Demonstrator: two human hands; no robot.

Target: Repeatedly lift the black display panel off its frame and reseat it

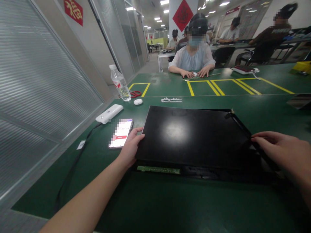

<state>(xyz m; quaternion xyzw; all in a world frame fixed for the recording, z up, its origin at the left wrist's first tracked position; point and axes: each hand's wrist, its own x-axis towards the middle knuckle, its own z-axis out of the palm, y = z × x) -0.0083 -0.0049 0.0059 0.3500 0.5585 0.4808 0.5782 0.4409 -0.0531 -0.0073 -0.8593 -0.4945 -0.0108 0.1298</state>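
A flat black display panel (194,139) with a glossy light reflection lies over a black frame (240,126), whose right side and far edge show beyond it. My left hand (131,145) grips the panel's left edge, thumb on top, fingers partly hidden beneath. At the right side, my right hand (279,145) pinches the frame's edge between thumb and fingers. Along the near side, a narrow green circuit board (159,169) shows below the panel's edge. The panel looks slightly raised on the left.
Left of the panel lie a lit phone (120,133), a white power bank (109,114) with a black cable, and a white earbud case (138,102). A water bottle (120,83), red-handled scissors (135,94) and thin white strips (171,100) stand farther back. Opposite sits a person (193,58).
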